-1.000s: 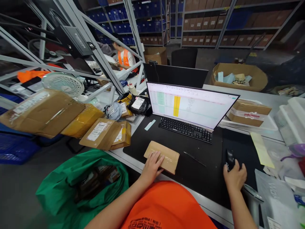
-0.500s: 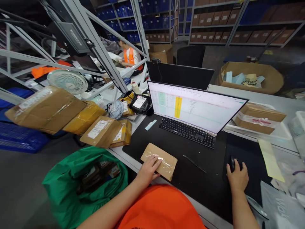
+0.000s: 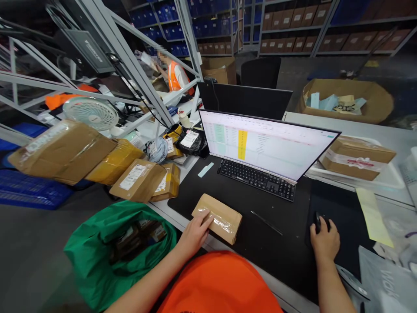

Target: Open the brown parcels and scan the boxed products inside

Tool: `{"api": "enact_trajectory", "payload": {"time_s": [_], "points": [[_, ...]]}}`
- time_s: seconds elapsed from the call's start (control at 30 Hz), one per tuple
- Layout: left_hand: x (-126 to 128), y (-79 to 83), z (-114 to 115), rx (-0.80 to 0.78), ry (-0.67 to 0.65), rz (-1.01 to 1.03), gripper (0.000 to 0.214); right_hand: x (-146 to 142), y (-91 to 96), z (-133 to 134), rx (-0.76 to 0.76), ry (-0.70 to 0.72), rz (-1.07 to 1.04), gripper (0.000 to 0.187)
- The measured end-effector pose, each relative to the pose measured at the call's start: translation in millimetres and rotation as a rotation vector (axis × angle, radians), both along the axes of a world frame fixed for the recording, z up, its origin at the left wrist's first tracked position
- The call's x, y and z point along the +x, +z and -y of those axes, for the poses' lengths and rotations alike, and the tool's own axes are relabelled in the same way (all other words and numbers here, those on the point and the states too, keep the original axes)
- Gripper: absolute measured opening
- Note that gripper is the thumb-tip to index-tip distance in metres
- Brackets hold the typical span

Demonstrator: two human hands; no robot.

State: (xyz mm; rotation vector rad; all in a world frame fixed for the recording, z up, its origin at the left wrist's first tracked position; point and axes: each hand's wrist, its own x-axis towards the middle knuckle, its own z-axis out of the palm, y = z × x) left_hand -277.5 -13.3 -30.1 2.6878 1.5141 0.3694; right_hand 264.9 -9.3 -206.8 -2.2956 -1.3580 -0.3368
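Note:
My left hand [image 3: 195, 231] rests on the near left corner of a flat brown taped parcel [image 3: 221, 217], fingers curled over its edge, on the black desk mat [image 3: 247, 248]. Over at the right, my right hand [image 3: 324, 243] cups a black computer mouse [image 3: 318, 221]. A black keyboard [image 3: 257, 179] and a lit monitor [image 3: 263, 143] showing a spreadsheet stand behind the parcel. A thin black pen [image 3: 266, 222] lies between my two hands.
Several brown parcels [image 3: 97, 163] are piled at the left. A green bag [image 3: 114, 248] with boxes inside sits below the desk edge. A white tray [image 3: 387, 179] holds a brown box [image 3: 358, 157] at the right. A white fan [image 3: 91, 114] and a grey metal frame stand at the left. A person in an orange vest [image 3: 176, 74] works behind.
The parcel has shifted slightly toward the desk edge under my left hand. My right hand has slid down off the mouse's top and stays on it. The view swung slightly right.

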Motion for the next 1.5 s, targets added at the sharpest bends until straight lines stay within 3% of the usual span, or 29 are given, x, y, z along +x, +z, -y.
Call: {"api": "enact_trajectory", "payload": {"time_s": [0.1, 0.3, 0.43, 0.53, 0.63, 0.73, 0.83, 0.9, 1.0, 1.1, 1.2, 1.33, 1.5], "points": [[-2, 2.5, 2, 0.015, 0.038, 0.017, 0.05, -7, 10.2, -5, 0.017, -0.022, 0.004, 0.048], [4, 0.8, 3, 0.035, 0.078, 0.042, 0.045, -17, 41.3, -6, -0.045, 0.147, 0.011, 0.045], [8, 1.1, 3, 0.029, 0.088, 0.043, 0.041, -30, 50.2, -5, -0.104, 0.22, 0.028, 0.049], [8, -0.8, 3, 0.034, 0.076, 0.051, 0.039, -68, 52.2, -4, -0.169, 0.324, 0.027, 0.051], [3, -8.5, 3, 0.054, 0.069, 0.047, 0.038, -126, 55.3, -4, -0.328, 0.529, -0.104, 0.048], [-3, -17.8, 3, 0.072, 0.042, 0.033, 0.035, -172, 60.4, -5, -0.514, 0.547, -0.206, 0.043], [-7, -23.0, 5, 0.09, 0.036, 0.021, 0.032, -188, 71.3, -8, -0.553, 0.534, -0.222, 0.038], [-8, -24.2, 8, 0.127, 0.043, 0.017, 0.031, -191, 88.2, -12, -0.553, 0.554, -0.234, 0.037], [-8, -25.8, 12, 0.184, 0.052, 0.049, 0.03, -209, 135.5, -24, -0.534, 0.68, -0.283, 0.044], [-11, -29.6, 13, 0.204, 0.07, 0.122, 0.029, -262, 197.2, -39, -0.585, 0.907, -0.253, 0.051], [-16, -35.0, 13, 0.186, 0.083, 0.18, 0.031, -329, 243.8, -52, -0.742, 1.042, -0.003, 0.053], [-21, -41.1, 13, 0.095, 0.099, 0.219, 0.031, -391, 263.2, -65, -0.797, 1.091, 0.234, 0.053], [-25, -43.4, 16, -0.017, 0.12, 0.229, 0.032, -411, 266.8, -67, -0.831, 1.093, 0.286, 0.053]]}}
